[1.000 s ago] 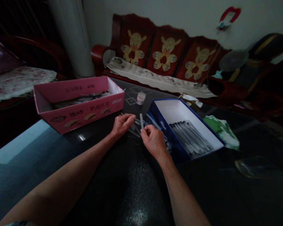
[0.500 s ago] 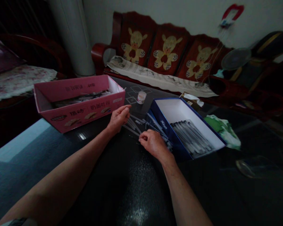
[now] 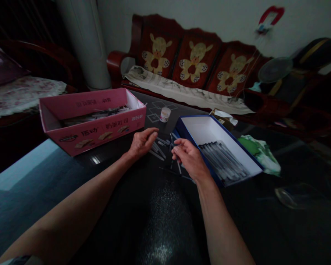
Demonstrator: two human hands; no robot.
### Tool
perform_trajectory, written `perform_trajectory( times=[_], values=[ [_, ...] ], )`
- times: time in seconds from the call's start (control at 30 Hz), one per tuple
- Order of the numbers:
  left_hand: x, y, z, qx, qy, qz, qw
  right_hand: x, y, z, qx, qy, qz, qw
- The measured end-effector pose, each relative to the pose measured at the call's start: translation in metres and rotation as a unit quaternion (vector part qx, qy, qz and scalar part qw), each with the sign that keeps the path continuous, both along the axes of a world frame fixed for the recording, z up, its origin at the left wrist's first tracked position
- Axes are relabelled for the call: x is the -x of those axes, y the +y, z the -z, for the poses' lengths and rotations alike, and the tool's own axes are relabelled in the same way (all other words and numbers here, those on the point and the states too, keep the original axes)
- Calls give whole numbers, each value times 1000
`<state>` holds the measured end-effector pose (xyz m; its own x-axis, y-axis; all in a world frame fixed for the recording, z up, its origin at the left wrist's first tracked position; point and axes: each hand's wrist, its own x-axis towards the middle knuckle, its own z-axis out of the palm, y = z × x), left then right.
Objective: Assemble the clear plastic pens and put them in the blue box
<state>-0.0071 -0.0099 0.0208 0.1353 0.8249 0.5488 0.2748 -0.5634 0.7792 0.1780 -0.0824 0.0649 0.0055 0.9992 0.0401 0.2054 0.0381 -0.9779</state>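
Note:
My right hand (image 3: 188,156) pinches a slim pen (image 3: 179,167) with a clear barrel, held steeply beside the blue box. To its left, my left hand (image 3: 143,142) is closed with thumb and fingers together; what lies between them, if anything, is hidden. Loose clear pen barrels (image 3: 157,151) lie on the dark table just beyond and beside the left fingertips. A dark thin rod (image 3: 168,170) rests on the table below the right hand. Many pens (image 3: 224,160) with dark ends lie side by side in the blue box (image 3: 191,127).
A pink box (image 3: 96,138) with more thin pieces in it stands at the left. Behind the hands is a small white tub (image 3: 165,114). A green and white plastic bag (image 3: 260,152) lies right of the blue box. A wooden sofa (image 3: 179,55) stands beyond the table (image 3: 121,217).
My right hand has risen and moved slightly right, with a pen now showing in its fingers. My left hand has shifted a little right and down.

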Motion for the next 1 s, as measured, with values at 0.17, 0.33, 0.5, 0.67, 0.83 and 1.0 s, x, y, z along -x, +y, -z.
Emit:
perform_trajectory(
  times=[0.17,0.33,0.5,0.67,0.83,1.0],
  values=[
    [-3,-5,6,-136,159,1,978,3,5,2,28,282,16,959],
    [-5,-6,7,-175,212,6,962,12,7,10,4,376,58,925],
    [-7,-9,6,-172,210,18,962,14,8,16,0,352,91,931],
    [-9,-11,5,-177,195,35,964,12,10,20,-5,328,109,938],
    [-11,-13,3,-189,202,51,959,13,10,25,-6,296,106,949],
    [-11,-16,1,-190,224,46,955,13,9,29,-11,272,82,959]
  ],
)
